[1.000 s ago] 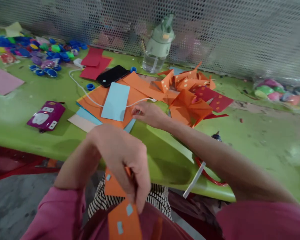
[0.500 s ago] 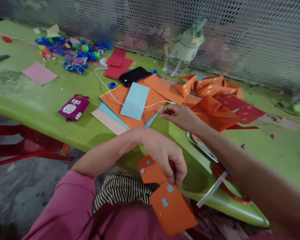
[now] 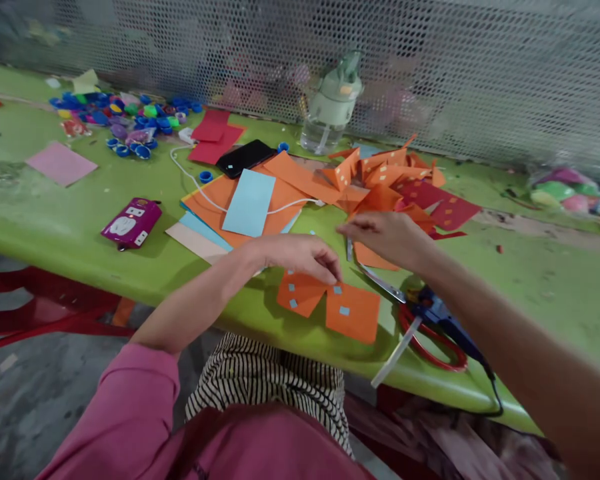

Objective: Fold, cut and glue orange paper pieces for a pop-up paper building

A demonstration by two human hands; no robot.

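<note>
Two hands: both are seen over the green counter (image 3: 80, 220), the left hand (image 3: 300, 255) and the right hand (image 3: 383, 235).
Paper piece: an orange paper cut-out (image 3: 330, 303) dotted with small light-blue squares is laid flat near the front edge of the counter, just below both hands.
Left grip: the fingertips are pressed down on the cut-out's upper edge, fingers curled; it is pinned rather than lifted.
Right grip: the thumb and fingers are pinched together just above the cut-out; something tiny may be held, but what it is cannot be told.
Handling: the cut-out is judged light, thin and floppy, easily creased and easily slid on the smooth counter. The stuck-on squares could be peeled off if rubbed.
Where to hold: an edge or corner free of squares is best pinched, with the other hand laid flat on the sheet.
Nearby: red-handled scissors (image 3: 420, 327) and a blue tool with a cord (image 3: 447, 323), probably a glue gun, are lying just to the right, touching or nearly touching each other.
Behind: a stack of orange and blue sheets (image 3: 245, 203) and a heap of folded orange pieces (image 3: 385, 180) are spread out.
Hidden: part of the cut-out's top edge is covered by the left fingers; the scissor blades are partly under the right wrist; the cord's end is cut off below the counter edge.
</note>
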